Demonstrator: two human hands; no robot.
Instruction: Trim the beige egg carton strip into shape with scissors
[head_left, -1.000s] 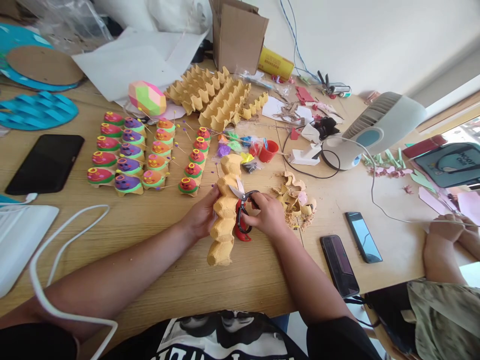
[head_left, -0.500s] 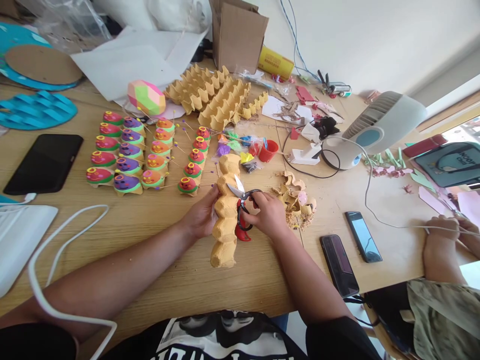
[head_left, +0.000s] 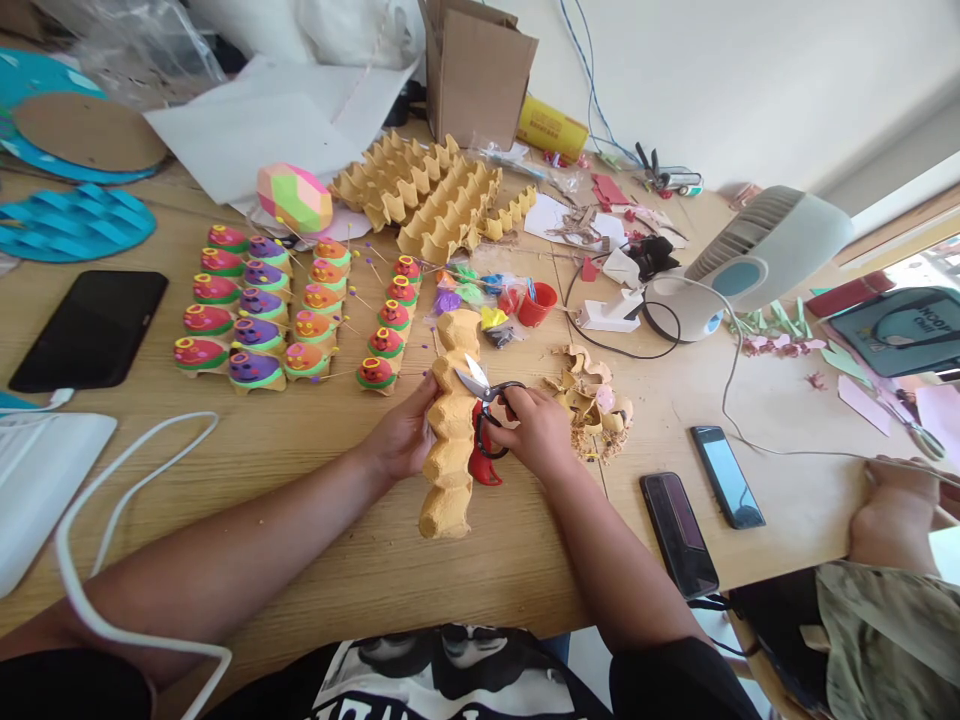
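Observation:
My left hand [head_left: 407,428] is closed on the left edge of a yellow egg carton strip [head_left: 450,452], which stands lengthwise in front of me above the table. My right hand [head_left: 538,432] grips black-handled scissors [head_left: 487,392]; the blades are parted and lie against the strip's upper part. Behind the scissor handles a red object [head_left: 486,470] shows partly on the table. Left of the strip sit rows of carton cups topped with painted faces, among them red ones [head_left: 379,343], purple ones [head_left: 257,367] and orange ones [head_left: 309,358].
Uncut egg cartons [head_left: 442,205] lie at the back. Carton scraps [head_left: 596,400] are piled right of my hand, near two phones [head_left: 679,530]. A red cup [head_left: 537,304], bagged coloured clay [head_left: 472,290] and a white fan [head_left: 750,260] stand beyond. Another person's hand [head_left: 896,490] rests at right.
My hands, the strip and the scissors stay almost in place. The other person's hand has shifted, and a pair of scissors now shows on the table beside it.

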